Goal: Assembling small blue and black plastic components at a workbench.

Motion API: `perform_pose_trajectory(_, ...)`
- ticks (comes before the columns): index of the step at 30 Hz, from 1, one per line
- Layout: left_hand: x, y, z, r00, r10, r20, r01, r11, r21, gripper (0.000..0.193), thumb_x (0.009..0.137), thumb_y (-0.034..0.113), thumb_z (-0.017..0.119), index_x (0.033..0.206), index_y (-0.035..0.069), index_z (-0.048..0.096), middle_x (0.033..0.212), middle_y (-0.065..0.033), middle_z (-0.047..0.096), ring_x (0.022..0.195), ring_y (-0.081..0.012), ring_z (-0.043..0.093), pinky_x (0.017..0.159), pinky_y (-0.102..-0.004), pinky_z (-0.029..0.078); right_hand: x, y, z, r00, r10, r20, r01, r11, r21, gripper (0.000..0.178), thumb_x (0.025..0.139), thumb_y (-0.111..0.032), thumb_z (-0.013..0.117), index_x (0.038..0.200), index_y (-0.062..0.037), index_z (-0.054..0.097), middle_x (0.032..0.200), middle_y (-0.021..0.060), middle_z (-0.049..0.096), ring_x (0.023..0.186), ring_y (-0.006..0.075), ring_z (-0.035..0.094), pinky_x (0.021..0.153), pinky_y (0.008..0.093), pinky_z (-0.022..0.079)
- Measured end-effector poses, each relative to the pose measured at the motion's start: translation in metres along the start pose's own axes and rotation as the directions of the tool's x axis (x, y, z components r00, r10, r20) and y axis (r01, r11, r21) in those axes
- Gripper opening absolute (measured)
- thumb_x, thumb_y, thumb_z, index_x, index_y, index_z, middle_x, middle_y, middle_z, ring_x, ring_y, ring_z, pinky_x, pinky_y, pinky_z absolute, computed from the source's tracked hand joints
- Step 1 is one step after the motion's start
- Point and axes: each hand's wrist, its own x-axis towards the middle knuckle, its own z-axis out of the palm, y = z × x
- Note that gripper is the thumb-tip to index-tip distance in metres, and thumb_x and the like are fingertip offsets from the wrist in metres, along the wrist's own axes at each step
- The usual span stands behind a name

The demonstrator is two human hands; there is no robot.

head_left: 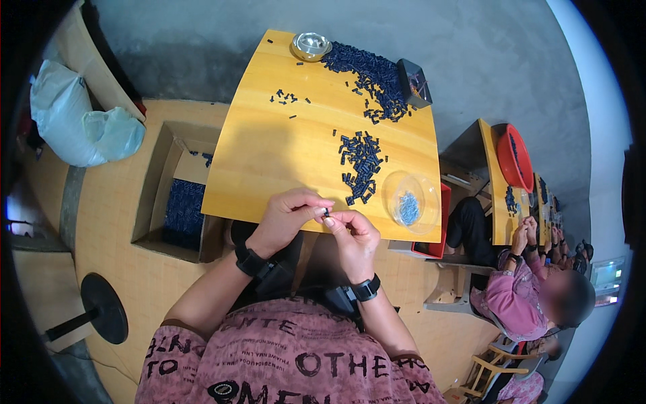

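Note:
Just over the table's near edge, my left hand [289,215] and my right hand [355,241] meet, both with fingers pinched on a small black plastic piece [327,213]. Its finer shape is mostly hidden by my fingertips. Beyond them lies a loose pile of small dark tubular pieces [361,161] on the yellow table [269,161]. A bigger heap of the same dark pieces [363,71] spreads along the far side. To the right of my right hand stands a clear round dish [434,214] holding small pale blue bits [408,209].
A shiny metal bowl [311,46] and a black tray [414,82] sit at the far side. On the floor at left is a cardboard box [152,182] with dark pieces inside. A red crate [445,209] stands right of the table. Co-workers [511,289] sit farther right.

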Motion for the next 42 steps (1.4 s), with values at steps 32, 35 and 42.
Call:
perform_pose_trajectory(32, 0.043, -0.028, -0.022, 0.927, 0.368, 0.068, -0.299, 0.62, 0.725, 0.024, 0.077, 0.0, 0.071, 0.099, 0.002, 0.062, 0.085, -0.0127, 0.063, 0.075, -0.0292, 0.063, 0.066, -0.0374, 0.051, 0.088, 0.005, 0.018, 0.981, 0.108, 0.16, -0.026, 0.895, -0.445, 0.018, 0.077, -0.021, 0.08, 0.078, -0.004, 0.073, 0.065, 0.016, 0.065, 0.057, 0.0321, 0.063, 0.055, 0.0375, 0.049)
perform_pose_trajectory(35, 0.043, -0.029, -0.021, 0.941, 0.333, 0.057, -0.267, 0.631, 0.729, 0.022, 0.078, 0.0, 0.071, 0.098, 0.003, 0.062, 0.085, -0.0132, 0.063, 0.074, -0.0297, 0.063, 0.065, -0.0373, 0.051, 0.092, 0.004, 0.019, 0.975, 0.109, 0.195, 0.006, 0.859, -0.512, 0.019, 0.077, -0.021, 0.08, 0.077, -0.0036, 0.072, 0.067, 0.0179, 0.065, 0.061, 0.0345, 0.064, 0.059, 0.0401, 0.05)
perform_pose_trajectory(42, 0.044, -0.023, -0.021, 0.943, 0.331, 0.041, -0.252, 0.625, 0.739, 0.019, 0.079, 0.0, 0.069, 0.097, 0.005, 0.067, 0.081, -0.013, 0.064, 0.076, -0.0322, 0.063, 0.066, -0.0397, 0.051, 0.102, 0.002, 0.022, 0.96, 0.108, 0.258, 0.072, 0.796, -0.601, 0.017, 0.077, -0.016, 0.078, 0.074, -0.0024, 0.07, 0.07, 0.0215, 0.064, 0.07, 0.0383, 0.065, 0.065, 0.0439, 0.052)
